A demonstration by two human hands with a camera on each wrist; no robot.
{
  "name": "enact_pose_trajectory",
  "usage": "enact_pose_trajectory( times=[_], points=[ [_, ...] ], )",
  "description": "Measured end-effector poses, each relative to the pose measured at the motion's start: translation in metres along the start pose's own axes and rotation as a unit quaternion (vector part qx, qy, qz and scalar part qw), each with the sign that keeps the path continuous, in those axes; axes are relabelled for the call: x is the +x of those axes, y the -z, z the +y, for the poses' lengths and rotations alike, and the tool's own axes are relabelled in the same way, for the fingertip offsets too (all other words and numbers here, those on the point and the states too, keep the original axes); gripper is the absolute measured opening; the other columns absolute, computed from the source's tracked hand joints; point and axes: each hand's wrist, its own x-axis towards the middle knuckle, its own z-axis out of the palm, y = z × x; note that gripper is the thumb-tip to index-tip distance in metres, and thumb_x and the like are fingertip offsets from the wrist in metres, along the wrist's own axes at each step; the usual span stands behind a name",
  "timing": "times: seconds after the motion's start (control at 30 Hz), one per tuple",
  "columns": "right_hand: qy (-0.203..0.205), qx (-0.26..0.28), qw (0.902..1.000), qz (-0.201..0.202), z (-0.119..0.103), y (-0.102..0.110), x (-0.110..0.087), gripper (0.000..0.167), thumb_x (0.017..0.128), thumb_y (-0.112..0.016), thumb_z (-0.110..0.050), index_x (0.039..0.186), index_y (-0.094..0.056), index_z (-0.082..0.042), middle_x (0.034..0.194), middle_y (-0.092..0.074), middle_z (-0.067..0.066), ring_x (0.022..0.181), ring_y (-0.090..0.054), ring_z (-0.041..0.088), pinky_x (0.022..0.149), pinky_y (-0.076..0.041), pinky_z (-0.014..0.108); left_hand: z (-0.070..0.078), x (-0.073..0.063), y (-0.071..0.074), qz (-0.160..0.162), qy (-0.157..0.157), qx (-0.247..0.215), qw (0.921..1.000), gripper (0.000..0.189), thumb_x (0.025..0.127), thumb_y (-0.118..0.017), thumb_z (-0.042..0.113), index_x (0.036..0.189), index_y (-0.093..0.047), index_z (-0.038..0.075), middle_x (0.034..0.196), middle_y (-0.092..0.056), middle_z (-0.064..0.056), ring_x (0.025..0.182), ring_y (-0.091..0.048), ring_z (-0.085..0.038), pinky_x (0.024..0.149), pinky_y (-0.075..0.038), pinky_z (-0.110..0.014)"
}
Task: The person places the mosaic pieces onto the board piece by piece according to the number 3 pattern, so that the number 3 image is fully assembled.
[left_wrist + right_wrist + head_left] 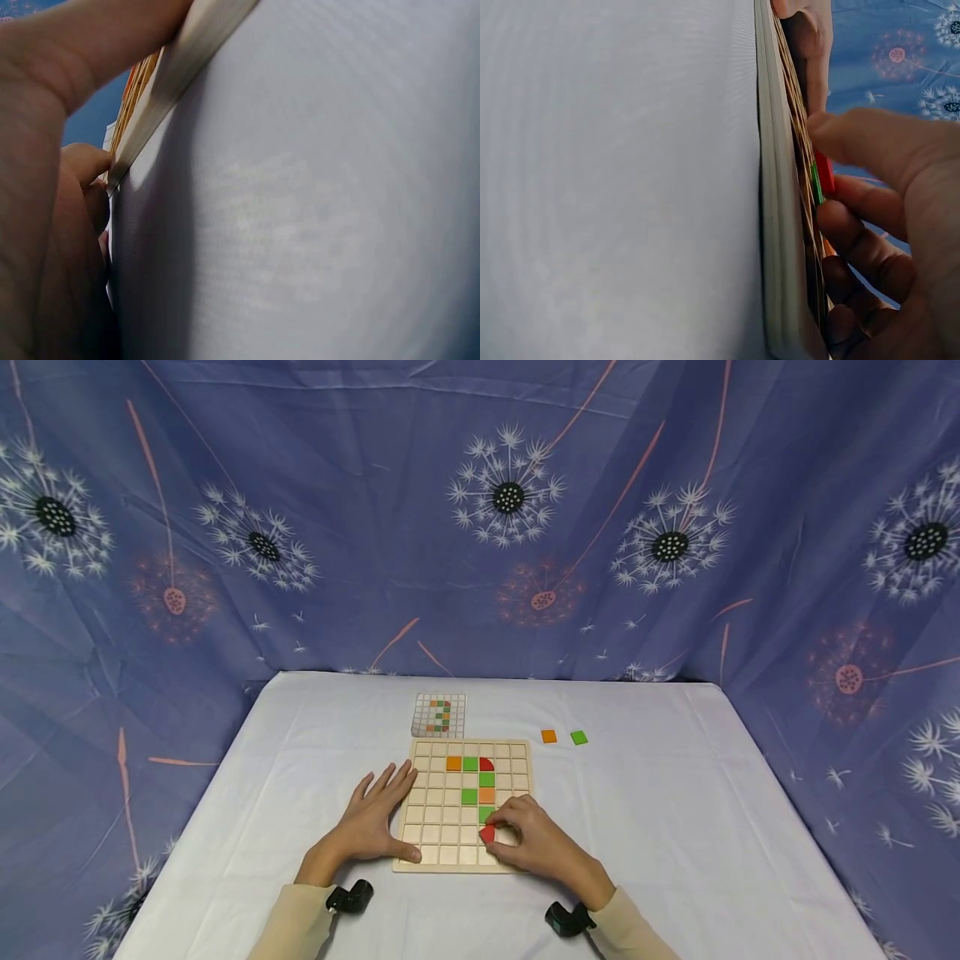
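A wooden grid board point(431, 852) lies on the table in the head view. My right hand point(536, 839) pinches a red tile point(487, 833) between thumb and fingers, over the lower right part of the grid. The right wrist view shows the same red tile point(825, 172) close to the board's face. Fingers spread, my left hand point(375, 822) rests along the board's left side, its thumb on the lower left corner. Set in the grid are an orange tile point(453, 763), a red rounded tile point(487, 764), a light orange tile point(487, 795) and several green tiles point(470, 764).
Behind the board lies a small gridded card point(438, 716) with a coloured figure like a 3. A loose orange tile point(549, 737) and a loose green tile point(579, 737) are on the white tablecloth point(660, 768) at the back right. A blue dandelion curtain point(390, 527) hangs behind.
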Motion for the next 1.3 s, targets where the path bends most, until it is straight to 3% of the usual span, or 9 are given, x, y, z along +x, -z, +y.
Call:
enact_pose_trajectory(
  times=[0.33,0.97,1.3],
  points=[
    [-0.027,-0.017,0.9987,-0.041,-0.001,0.005,0.004,0.014,0.09,-0.081,-0.028,0.099,-0.078,-0.018,0.1,-0.067,-0.011,0.1,-0.054,0.008,0.09,-0.051,0.03,0.0,0.0,0.0,0.002,-0.003,0.001,1.0,0.14,0.055,-0.085,0.075,0.163,-0.027,0.007,0.173,-0.019,-0.011,0.158,-0.018,-0.04,0.124,-0.008,-0.065],
    [-0.024,-0.01,0.999,-0.035,-0.001,0.006,0.01,0.004,0.093,-0.074,-0.015,0.095,-0.078,-0.015,0.093,-0.068,-0.01,0.089,-0.053,0.006,0.081,-0.05,0.026,0.0,-0.001,0.0,0.006,-0.006,-0.004,1.0,0.14,0.055,-0.086,0.075,0.163,-0.028,0.006,0.172,-0.019,-0.012,0.158,-0.018,-0.041,0.123,-0.008,-0.065],
    [-0.03,-0.024,0.9986,-0.036,-0.007,0.005,0.012,0.01,0.093,-0.078,-0.029,0.094,-0.076,-0.02,0.092,-0.062,-0.011,0.09,-0.049,0.007,0.08,-0.048,0.024,0.003,-0.001,0.002,0.006,-0.006,-0.008,0.9999,0.139,0.056,-0.086,0.073,0.163,-0.028,0.006,0.172,-0.02,-0.012,0.158,-0.019,-0.041,0.123,-0.008,-0.065]
  ],
)
